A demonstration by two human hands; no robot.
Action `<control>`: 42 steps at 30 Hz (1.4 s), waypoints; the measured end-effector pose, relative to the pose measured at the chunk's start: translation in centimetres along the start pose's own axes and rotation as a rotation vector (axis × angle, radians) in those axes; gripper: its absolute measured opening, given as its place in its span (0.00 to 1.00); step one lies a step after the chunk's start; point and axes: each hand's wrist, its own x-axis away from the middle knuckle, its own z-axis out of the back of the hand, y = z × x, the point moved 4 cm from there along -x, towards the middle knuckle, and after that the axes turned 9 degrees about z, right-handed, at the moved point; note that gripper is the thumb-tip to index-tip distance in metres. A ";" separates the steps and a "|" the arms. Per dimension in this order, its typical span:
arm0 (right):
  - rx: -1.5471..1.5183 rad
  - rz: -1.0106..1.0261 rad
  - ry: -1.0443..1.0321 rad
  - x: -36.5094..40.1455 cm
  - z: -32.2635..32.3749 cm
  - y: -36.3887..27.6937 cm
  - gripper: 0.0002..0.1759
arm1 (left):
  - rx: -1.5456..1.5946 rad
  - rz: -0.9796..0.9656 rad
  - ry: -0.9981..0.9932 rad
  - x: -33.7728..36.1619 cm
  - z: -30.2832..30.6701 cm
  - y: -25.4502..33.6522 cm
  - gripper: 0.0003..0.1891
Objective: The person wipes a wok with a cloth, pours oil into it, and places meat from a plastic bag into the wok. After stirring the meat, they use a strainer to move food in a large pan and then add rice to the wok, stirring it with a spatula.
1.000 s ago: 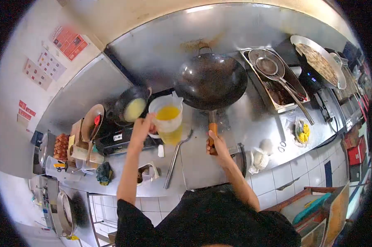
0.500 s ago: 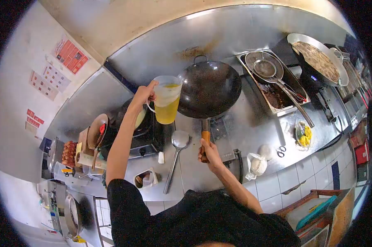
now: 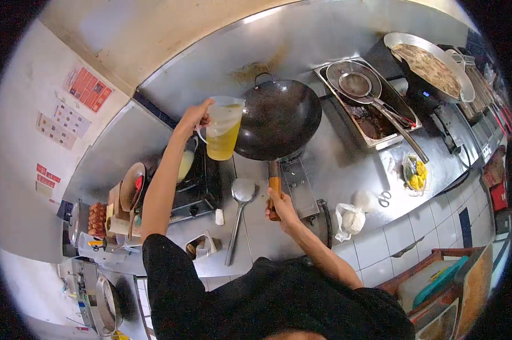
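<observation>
My left hand (image 3: pixel 197 117) grips the handle of a clear plastic jug (image 3: pixel 222 131) partly filled with yellow liquid. The jug is held up at the left edge of a dark wok (image 3: pixel 281 119), tilted slightly toward it. My right hand (image 3: pixel 282 209) is wrapped round the wok's wooden handle (image 3: pixel 275 184). The wok's inside looks dark and shiny. A steel ladle-like spatula (image 3: pixel 243 191) lies on the counter to the left of my right hand.
Right of the wok, strainers (image 3: pixel 355 84) rest on a metal tray (image 3: pixel 377 145). A large pan of bubbling liquid (image 3: pixel 428 67) stands far right. Nearer are a white plastic bag (image 3: pixel 352 221) and a bowl of yellow food (image 3: pixel 417 177). A black stove (image 3: pixel 202 198) is at left.
The jug has tilted a little more toward the wok. My hands keep their grips. The whole view has shifted slightly, with the wok and counter appearing a little further left.
</observation>
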 end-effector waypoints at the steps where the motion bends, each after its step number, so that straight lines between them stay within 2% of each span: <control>1: -0.004 0.000 -0.018 -0.1 0.0 0.2 0.17 | -0.006 0.001 -0.033 -0.4 0.1 0.1 0.26; 12: -0.038 0.062 -0.058 0.4 -0.5 -0.6 0.17 | -0.017 -0.016 -0.031 -0.8 -1.1 1.1 0.24; 26: -0.014 -0.002 -0.018 0.2 -0.4 -0.3 0.16 | -0.082 -0.042 -0.055 -1.3 -1.8 1.6 0.25; 30: 0.002 -0.004 -0.013 0.7 -0.7 -1.1 0.16 | -0.095 -0.025 -0.033 -3.4 -1.9 0.7 0.25; 35: -0.014 0.050 -0.055 0.7 -0.6 -1.0 0.17 | -0.044 -0.006 -0.089 -3.4 -2.2 0.6 0.25; 39: -0.007 0.030 -0.038 0.5 -0.6 -0.7 0.18 | -0.053 -0.047 -0.031 -2.7 -2.2 0.8 0.26; 42: -0.034 0.040 -0.025 0.1 -0.2 -0.3 0.20 | 0.017 -0.040 -0.071 -3.1 -2.3 0.4 0.26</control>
